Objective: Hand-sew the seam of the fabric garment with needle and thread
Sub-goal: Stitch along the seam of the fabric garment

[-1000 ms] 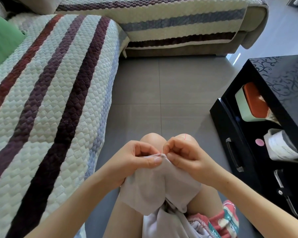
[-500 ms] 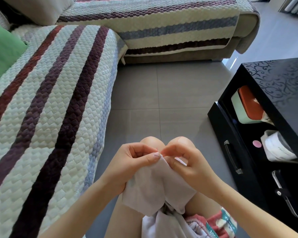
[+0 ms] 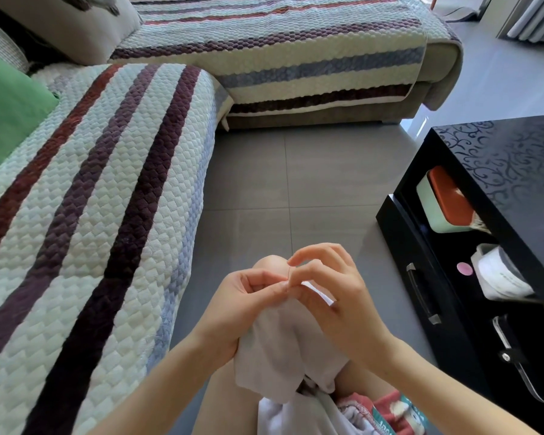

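Viewpoint: looking down from head height at a seated person's lap, with a bare knee [image 3: 269, 265] pointing toward the grey tiled floor [image 3: 283, 183].
Garment: pale white fabric garment [image 3: 274, 350] lies over the thighs. Its top edge is raised just in front of the knee, and the rest is bunched down into the lap.
Left hand: left hand [image 3: 242, 306] has curled fingers, with thumb and forefinger pinching the garment's top edge.
Right hand: right hand [image 3: 339, 309] meets the left one at that same edge. Its fingers are curled and the fingertips pinch a red thread [image 3: 289, 274].
Thread: thin and short, running from the fabric edge up to the right fingertips.
Needle: too small to make out.
Left side: sofa [image 3: 91, 215] under a quilted cream cover striped in maroon, purple and blue, with a green cushion [image 3: 10, 111] on it at the far left.
Right side: black surface [image 3: 509, 158] with a scroll pattern on top. The open shelf beneath holds a green box with an orange lid [image 3: 446, 199] and a white roll [image 3: 500, 277].
Lap: red and teal patterned shorts [image 3: 390, 412] show beside the bunched garment.
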`<state>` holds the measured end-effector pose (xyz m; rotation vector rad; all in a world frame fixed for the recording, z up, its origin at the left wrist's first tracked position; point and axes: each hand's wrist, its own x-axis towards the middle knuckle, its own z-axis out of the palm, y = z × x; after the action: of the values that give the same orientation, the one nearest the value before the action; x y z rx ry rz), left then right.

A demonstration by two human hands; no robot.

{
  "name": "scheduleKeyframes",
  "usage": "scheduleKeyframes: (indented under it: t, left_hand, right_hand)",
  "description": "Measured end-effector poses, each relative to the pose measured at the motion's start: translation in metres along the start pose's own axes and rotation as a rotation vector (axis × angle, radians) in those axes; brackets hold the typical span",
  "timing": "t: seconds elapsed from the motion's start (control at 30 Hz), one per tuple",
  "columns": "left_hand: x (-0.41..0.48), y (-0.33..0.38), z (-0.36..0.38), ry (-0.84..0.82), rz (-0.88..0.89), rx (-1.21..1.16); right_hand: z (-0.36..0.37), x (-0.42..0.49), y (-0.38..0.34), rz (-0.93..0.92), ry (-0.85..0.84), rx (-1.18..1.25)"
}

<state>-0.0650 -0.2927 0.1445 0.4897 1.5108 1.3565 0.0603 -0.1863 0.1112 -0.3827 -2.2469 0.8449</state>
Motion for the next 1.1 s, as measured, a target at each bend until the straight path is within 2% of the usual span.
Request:
scheduleKeyframes:
  t: [0.17,0.3,0.37,0.53,0.67,0.83,1.0,1.1]
  left_hand:
    - [0.001,-0.008,0.002,0.104,-0.031,0.058]
    - [0.003,-0.009,0.003,0.095,-0.08,-0.012]
    - [0.003,-0.008,0.003,0.076,-0.086,-0.038]
    - [0.013,-0.002,-0.001,0.039,-0.137,-0.173]
    - [0.027,0.01,-0.012,0.048,-0.223,-0.313]
    - [0.033,0.026,-0.021,0.077,-0.219,-0.401]
    - [0.038,0.034,-0.025,0.04,-0.248,-0.393]
    - [0.039,0.034,-0.018,-0.006,-0.153,-0.183]
  right_hand:
    - [-0.013,0.009,-0.019,0.037,0.075,0.267]
    - [-0.021,0.011,-0.022,0.33,0.038,0.821]
    - [-0.025,0.011,-0.018,0.404,0.037,0.958]
    - [-0.032,0.013,-0.009,0.472,0.119,0.93]
    - [-0.046,0.014,-0.005,0.435,0.152,0.687]
    - [-0.069,0.023,-0.002,0.369,0.267,0.625]
    - [-0.089,0.037,0.001,0.394,0.396,0.86]
    - [-0.093,0.043,0.0,0.413,0.37,0.906]
